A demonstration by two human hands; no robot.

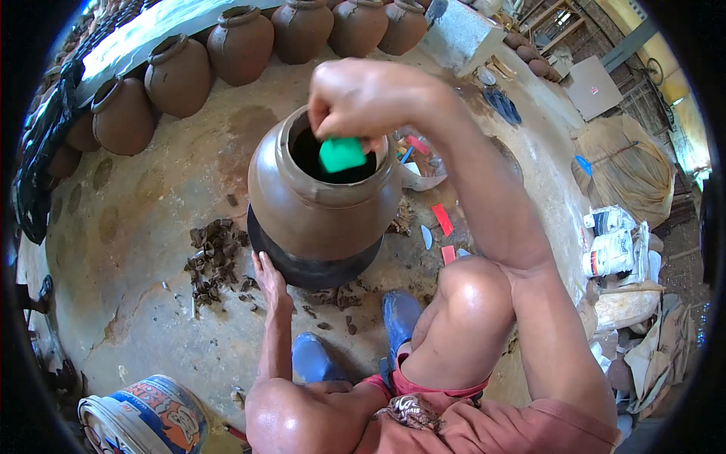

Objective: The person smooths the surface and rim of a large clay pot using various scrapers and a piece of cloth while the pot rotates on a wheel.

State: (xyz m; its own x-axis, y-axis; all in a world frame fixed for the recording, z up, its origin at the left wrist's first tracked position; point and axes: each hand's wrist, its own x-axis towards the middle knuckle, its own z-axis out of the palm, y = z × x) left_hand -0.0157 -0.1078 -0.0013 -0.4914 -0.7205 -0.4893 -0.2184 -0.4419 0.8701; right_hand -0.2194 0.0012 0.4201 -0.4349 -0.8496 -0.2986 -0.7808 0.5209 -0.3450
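A wet brown clay pot [321, 219] with a wide mouth stands between my feet on a dark rounded base [310, 274]. My right hand [361, 98] is over the pot's mouth, closed on a flat green tool [342, 155] that hangs just inside the opening. My left hand [268, 276] is low at the left side of the dark base, its fingers stretched out against it.
Several clay pots [178, 79] line the left and back wall. Clay scraps [215, 257], red strips [442, 219] and small blue pieces [426, 236] lie about the pot. A bucket [140, 416] is at lower left; sandals [501, 104], sacks and white containers [611, 250] are at right.
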